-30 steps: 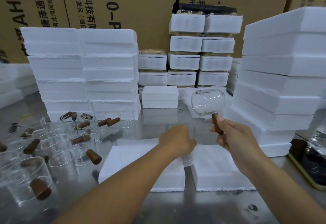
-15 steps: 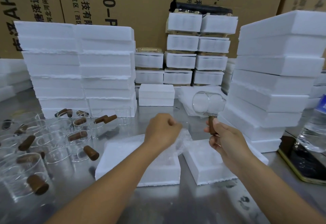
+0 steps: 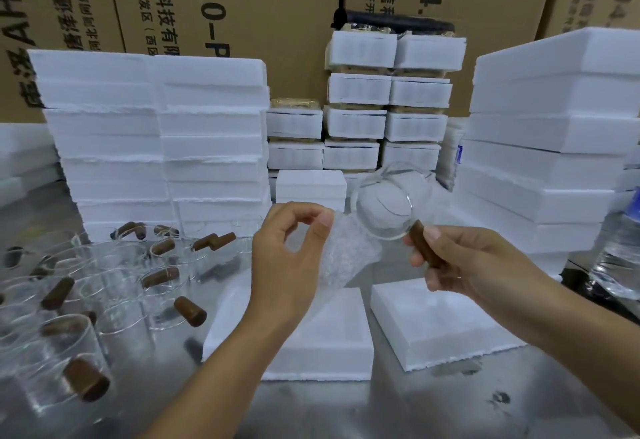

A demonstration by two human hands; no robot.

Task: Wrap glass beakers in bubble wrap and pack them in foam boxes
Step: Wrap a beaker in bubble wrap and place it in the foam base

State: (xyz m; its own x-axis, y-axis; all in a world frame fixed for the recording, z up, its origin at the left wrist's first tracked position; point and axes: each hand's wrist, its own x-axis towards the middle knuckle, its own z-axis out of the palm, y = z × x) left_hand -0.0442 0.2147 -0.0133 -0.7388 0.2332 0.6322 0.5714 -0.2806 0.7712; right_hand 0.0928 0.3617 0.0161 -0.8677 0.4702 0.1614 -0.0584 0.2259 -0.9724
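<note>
My right hand [image 3: 464,262] curls its fingers [image 3: 437,282] round the brown handle [image 3: 423,244], lifting the beaker [image 3: 386,203] at one o'clock above the foam box [image 3: 322,341] so the glass is bare. My left hand [image 3: 287,248] pinches bubble wrap [image 3: 346,255] against it at nine o'clock, ready to roll.

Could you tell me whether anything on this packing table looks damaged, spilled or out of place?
Nothing looks broken or spilled. The right foam box lies turned at an angle to the left foam box, and a small dark smudge marks the table. The beaker in the right hand looks whole.
</note>
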